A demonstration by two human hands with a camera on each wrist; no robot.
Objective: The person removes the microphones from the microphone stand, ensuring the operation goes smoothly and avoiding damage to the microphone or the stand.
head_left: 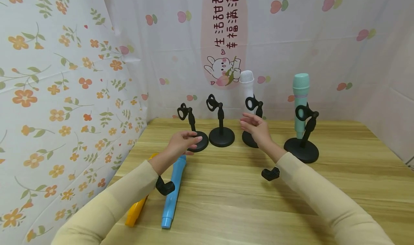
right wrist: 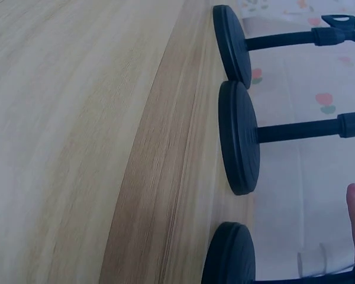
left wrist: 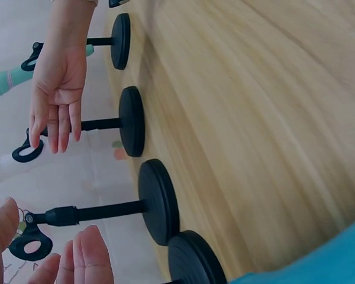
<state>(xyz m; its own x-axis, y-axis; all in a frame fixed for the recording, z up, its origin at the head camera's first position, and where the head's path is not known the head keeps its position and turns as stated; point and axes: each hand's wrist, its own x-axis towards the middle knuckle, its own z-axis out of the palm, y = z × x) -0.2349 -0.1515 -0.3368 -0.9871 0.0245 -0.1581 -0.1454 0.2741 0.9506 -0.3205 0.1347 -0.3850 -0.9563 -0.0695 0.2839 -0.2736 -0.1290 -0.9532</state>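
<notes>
My left hand (head_left: pixel 182 143) hovers above the blue microphone (head_left: pixel 174 191), in front of the leftmost black stand (head_left: pixel 199 141); its thumb and fingers are apart with nothing between them. My right hand (head_left: pixel 258 130) is beside the stand with the white microphone (head_left: pixel 247 88), fingers extended; in the left wrist view its palm shows bare. That microphone stands upright in the stand's clip (head_left: pixel 250 103). Whether the right fingertips touch the stand or microphone, I cannot tell. An orange microphone (head_left: pixel 137 211) lies left of the blue one, partly hidden by my left arm.
A second bare stand (head_left: pixel 221 136) is between the hands at the back. On the right, a mint-green microphone (head_left: pixel 301 88) rests upright in another stand (head_left: pixel 302 152). Patterned cloth (head_left: pixel 174 33) hangs behind and left of the wooden table (head_left: pixel 223 209).
</notes>
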